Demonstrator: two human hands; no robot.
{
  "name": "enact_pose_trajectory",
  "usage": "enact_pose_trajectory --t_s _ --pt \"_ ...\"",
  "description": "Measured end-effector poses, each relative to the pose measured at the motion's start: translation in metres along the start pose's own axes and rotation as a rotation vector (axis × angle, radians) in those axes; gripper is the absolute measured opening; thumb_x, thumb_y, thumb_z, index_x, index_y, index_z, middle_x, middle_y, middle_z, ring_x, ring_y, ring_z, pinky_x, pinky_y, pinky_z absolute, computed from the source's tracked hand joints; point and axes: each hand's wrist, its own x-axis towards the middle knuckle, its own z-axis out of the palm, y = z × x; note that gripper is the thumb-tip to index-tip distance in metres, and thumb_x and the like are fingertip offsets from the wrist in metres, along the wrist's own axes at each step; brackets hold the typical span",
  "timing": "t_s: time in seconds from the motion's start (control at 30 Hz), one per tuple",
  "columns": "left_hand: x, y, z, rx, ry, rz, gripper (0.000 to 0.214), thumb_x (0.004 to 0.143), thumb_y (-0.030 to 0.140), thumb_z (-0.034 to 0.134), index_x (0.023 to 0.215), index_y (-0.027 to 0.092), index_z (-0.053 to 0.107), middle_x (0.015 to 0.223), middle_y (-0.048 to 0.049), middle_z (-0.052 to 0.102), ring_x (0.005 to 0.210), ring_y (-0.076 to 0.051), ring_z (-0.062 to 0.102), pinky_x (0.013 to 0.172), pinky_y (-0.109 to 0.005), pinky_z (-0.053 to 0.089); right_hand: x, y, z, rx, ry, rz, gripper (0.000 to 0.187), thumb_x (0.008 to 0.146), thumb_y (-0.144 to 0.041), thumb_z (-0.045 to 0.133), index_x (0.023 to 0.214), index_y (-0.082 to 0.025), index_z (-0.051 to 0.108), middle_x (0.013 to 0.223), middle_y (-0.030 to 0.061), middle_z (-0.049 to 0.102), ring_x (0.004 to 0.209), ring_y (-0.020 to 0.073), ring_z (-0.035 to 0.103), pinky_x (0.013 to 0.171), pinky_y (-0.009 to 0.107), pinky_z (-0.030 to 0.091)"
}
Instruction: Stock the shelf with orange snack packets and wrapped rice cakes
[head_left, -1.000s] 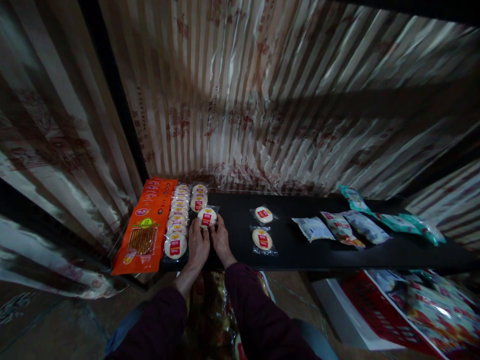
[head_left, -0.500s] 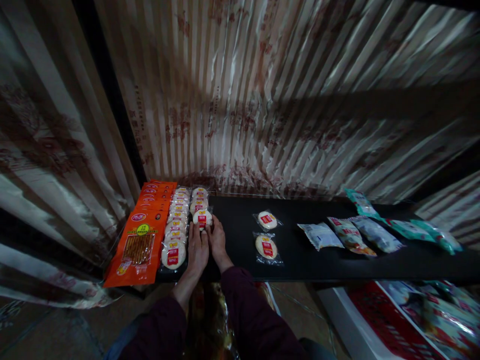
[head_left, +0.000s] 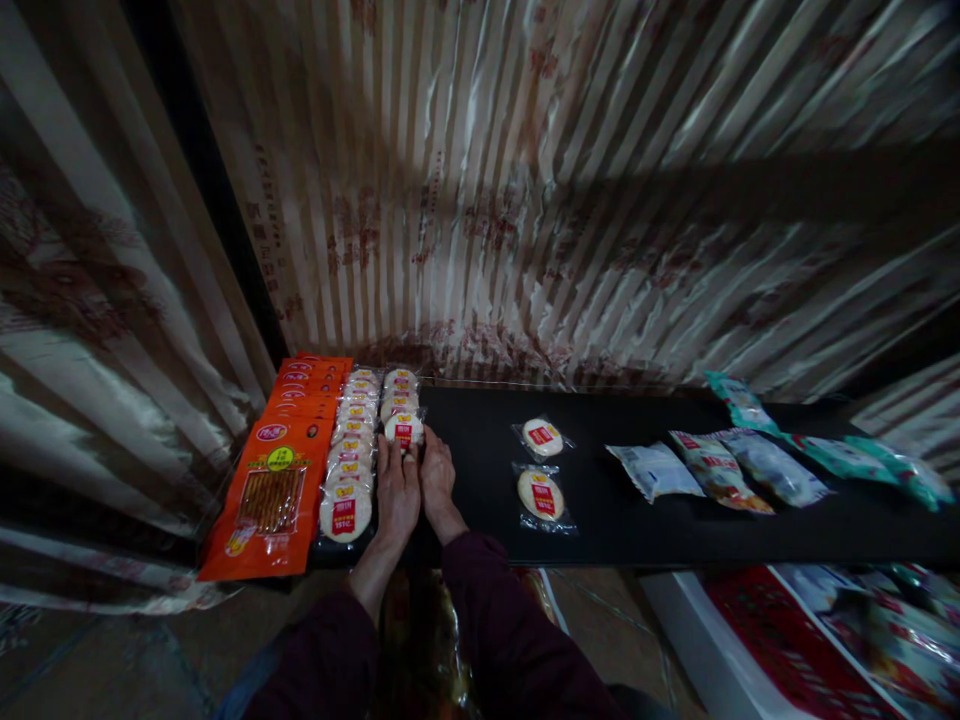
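A round white rice cracker packet (head_left: 403, 430) with a red label lies at the near end of a short overlapping row on the black shelf. My left hand (head_left: 397, 494) grips its near edge, fingers pointing away from me. At the packet's right near corner, my right hand (head_left: 438, 478) pinches the clear wrapper; the fingertips are partly hidden. Just left runs a longer row of overlapping rice cracker packets (head_left: 346, 508). Beyond that row, orange snack bags (head_left: 279, 455) overlap one another at the shelf's left end.
Two separate rice cracker packets (head_left: 540, 494) lie right of my hands on the black shelf (head_left: 472, 475). Farther right are several snack bags (head_left: 716, 470). A red and white box (head_left: 780, 640) of bags stands below. A striped, wrinkled curtain (head_left: 480, 200) hangs behind.
The view has shifted slightly, so the bags on the right appear farther right. Both hands remain at the same rice cracker packet, with little visible movement.
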Motion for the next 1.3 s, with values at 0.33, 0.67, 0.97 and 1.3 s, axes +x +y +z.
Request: enact_pose_trajectory --t_s 0.33,0.67,0.97,1.3 --pt "0.001 -0.001 0.003 0.030 0.018 0.089 0.049 0.091 0.033 0.032 0.131 0.009 0.048 0.152 -0.0152 0.025 0.142 -0.022 0.016 0.117 -0.042 0.014 0.003 -0.001 0.003 -0.065 -0.032 0.034 0.042 0.086 -0.021 0.043 0.126 -0.019 0.053 0.110 0.0118 0.060 0.102 0.0248 0.052 0.089 0.035 0.041" --pt "0.005 -0.008 0.004 0.034 0.014 0.136 0.046 0.092 0.032 0.030 0.127 0.014 0.053 0.147 -0.0094 0.038 0.143 -0.022 0.014 0.117 -0.047 0.013 0.004 -0.001 0.005 -0.064 -0.026 0.025 0.041 0.084 -0.018 0.044 0.124 -0.023 0.054 0.110 0.0096 0.060 0.101 0.0229 0.053 0.088 0.033 0.042" --pt "0.002 -0.001 -0.001 0.090 0.014 0.147 0.051 0.092 0.034 0.029 0.132 0.008 0.047 0.148 -0.0142 0.034 0.142 -0.024 0.017 0.117 -0.047 0.015 0.003 -0.001 0.005 -0.074 -0.004 0.042 0.044 0.084 -0.019 0.044 0.127 -0.023 0.051 0.113 0.0098 0.059 0.104 0.0228 0.054 0.086 0.032 0.044" --pt "-0.002 -0.001 0.000 0.054 -0.033 0.195 0.049 0.092 0.033 0.029 0.133 0.012 0.047 0.145 -0.0111 0.041 0.141 -0.020 0.023 0.116 -0.041 0.020 0.002 -0.001 -0.001 -0.061 -0.063 0.038 0.047 0.082 -0.013 0.041 0.128 -0.020 0.052 0.114 0.0113 0.059 0.107 0.0234 0.054 0.091 0.034 0.044"
